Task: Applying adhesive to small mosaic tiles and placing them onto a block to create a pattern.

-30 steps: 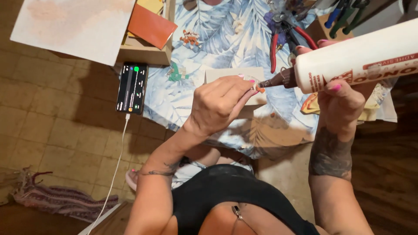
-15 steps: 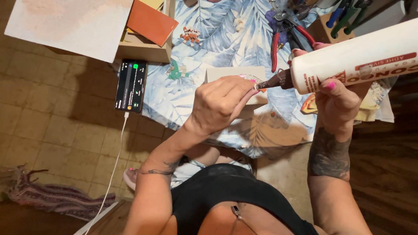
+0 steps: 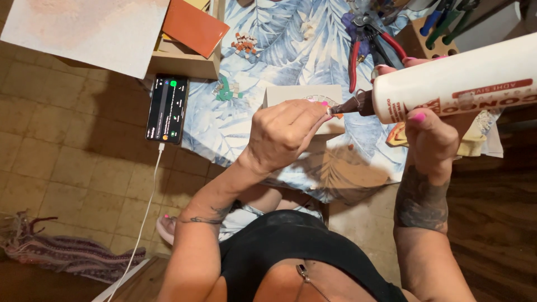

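Setting: a home craft corner. Indicators: a bench [image 3: 224, 128] covered with a leaf-print cloth [image 3: 291, 45]; small piles of mosaic tile pieces [image 3: 244, 43]; red-handled pliers [image 3: 372, 47]; a wooden tool block [image 3: 428, 42] holding hand tools; a charging phone [image 3: 166, 109]; a worn tiled floor [image 3: 72, 168]; a rag rug [image 3: 67, 251].

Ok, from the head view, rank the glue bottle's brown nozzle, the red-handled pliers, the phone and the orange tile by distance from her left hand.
From the left hand:
1. Brown nozzle, at its fingertips, right.
2. Red-handled pliers, up and right.
3. Phone, left, at the table edge.
4. Orange tile, top left, about as far as the phone; too close to call.
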